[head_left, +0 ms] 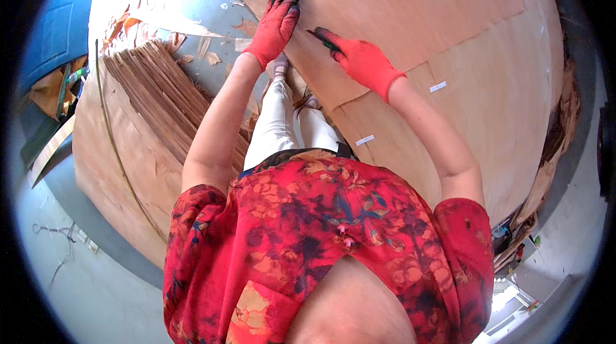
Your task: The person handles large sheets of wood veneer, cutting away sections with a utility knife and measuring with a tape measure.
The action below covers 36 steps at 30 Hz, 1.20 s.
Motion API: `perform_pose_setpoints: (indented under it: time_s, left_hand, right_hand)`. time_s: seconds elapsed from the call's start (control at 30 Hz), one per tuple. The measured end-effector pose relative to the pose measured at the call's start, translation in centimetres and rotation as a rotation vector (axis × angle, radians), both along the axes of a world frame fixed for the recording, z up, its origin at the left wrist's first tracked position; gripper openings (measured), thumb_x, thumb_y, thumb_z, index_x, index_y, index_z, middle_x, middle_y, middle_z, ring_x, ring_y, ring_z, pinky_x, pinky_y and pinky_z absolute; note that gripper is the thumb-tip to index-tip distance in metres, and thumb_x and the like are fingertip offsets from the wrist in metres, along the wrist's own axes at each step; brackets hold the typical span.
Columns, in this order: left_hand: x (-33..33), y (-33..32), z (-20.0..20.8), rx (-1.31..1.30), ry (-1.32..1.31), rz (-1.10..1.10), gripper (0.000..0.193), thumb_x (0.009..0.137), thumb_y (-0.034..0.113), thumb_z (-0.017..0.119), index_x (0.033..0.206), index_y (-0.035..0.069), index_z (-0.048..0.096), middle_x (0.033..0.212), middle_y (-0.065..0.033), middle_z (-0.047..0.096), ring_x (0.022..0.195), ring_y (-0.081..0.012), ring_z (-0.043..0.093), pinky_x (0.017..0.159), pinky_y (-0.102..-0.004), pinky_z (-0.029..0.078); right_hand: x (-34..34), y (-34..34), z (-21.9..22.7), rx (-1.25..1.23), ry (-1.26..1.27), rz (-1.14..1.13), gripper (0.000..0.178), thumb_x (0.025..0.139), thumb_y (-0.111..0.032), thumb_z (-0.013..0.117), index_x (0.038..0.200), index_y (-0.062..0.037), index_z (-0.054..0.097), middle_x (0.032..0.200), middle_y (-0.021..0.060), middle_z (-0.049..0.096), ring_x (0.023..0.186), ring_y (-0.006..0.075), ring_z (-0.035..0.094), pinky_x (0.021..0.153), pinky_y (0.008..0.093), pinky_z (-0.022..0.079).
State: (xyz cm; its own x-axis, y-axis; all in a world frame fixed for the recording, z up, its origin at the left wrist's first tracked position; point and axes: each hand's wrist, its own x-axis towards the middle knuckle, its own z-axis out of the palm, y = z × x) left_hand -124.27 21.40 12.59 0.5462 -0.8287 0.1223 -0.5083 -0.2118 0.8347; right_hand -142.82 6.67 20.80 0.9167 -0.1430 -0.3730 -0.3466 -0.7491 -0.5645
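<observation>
My left hand, in a red glove with dark fingertips, lies on the left edge of a broad tan wood veneer sheet. Its fingers are stretched out and it holds nothing. To its right, my right hand wears a matching glove and is closed around a small knife. Only a thin dark end of that knife shows beyond the fingers, pointing left toward the sheet's edge. Beneath the top sheet lie further veneer sheets, with seams and short white tape pieces on them.
A stack of veneer with ragged brown edges stands at the left, a thin strip lying across it. Torn scraps litter the grey floor beyond. A blue panel is at the far left. My legs stand beside the sheets' edge.
</observation>
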Motion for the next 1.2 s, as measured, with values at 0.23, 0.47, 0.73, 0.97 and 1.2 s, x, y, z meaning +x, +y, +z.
perform_pose_setpoints:
  time_s: [0.23,0.47,0.73,0.97,1.2]
  left_hand:
    - [1.6,1.6,4.4,-0.164,0.291,0.221,0.039,0.093,0.012,0.064,0.132,0.007,0.059,0.126,-0.0079,0.066,0.115,-0.0151,0.06,0.099,-0.0276,0.044]
    - [-2.3,7.2,1.8,-0.005,-0.535,0.147,0.041,0.081,0.006,0.066,0.121,0.014,0.065,0.129,-0.0056,0.061,0.12,-0.031,0.052,0.105,-0.045,0.038]
    - [-3.6,7.7,-1.2,0.09,-0.473,0.139,0.038,0.082,0.015,0.067,0.12,0.016,0.065,0.135,-0.0039,0.056,0.126,-0.0325,0.047,0.111,-0.0533,0.031]
    - [-3.3,7.9,-1.4,0.113,-0.475,0.11,0.038,0.082,0.016,0.067,0.12,0.017,0.065,0.135,-0.0047,0.056,0.126,-0.0333,0.047,0.111,-0.0535,0.03]
    - [-3.1,8.0,-1.6,0.107,-0.462,0.106,0.038,0.082,0.017,0.067,0.121,0.018,0.065,0.136,-0.0049,0.056,0.127,-0.0339,0.047,0.11,-0.0534,0.03]
  right_hand:
    - [-0.6,0.6,-0.1,-0.043,-0.087,-0.064,0.053,0.096,-0.022,0.05,0.146,-0.0335,0.04,0.091,0.0206,0.068,0.083,0.0396,0.066,0.076,0.0493,0.053]
    - [1.7,1.8,-0.5,-0.022,0.001,0.0,0.047,0.098,-0.023,0.051,0.144,-0.0285,0.044,0.092,0.0184,0.065,0.087,0.037,0.063,0.077,0.0466,0.051]
    - [2.5,1.9,-1.9,-0.131,-0.028,0.058,0.052,0.096,-0.019,0.05,0.145,-0.0345,0.043,0.091,0.0167,0.069,0.083,0.0368,0.067,0.071,0.0474,0.055]
    - [2.9,2.2,-1.5,-0.203,0.045,0.092,0.053,0.095,-0.017,0.051,0.145,-0.0352,0.043,0.095,0.0133,0.069,0.084,0.0343,0.068,0.074,0.0462,0.055]
    - [2.6,2.2,-1.6,-0.183,-0.001,0.083,0.052,0.096,-0.018,0.051,0.145,-0.0344,0.043,0.091,0.0146,0.067,0.083,0.0342,0.066,0.074,0.0454,0.054]
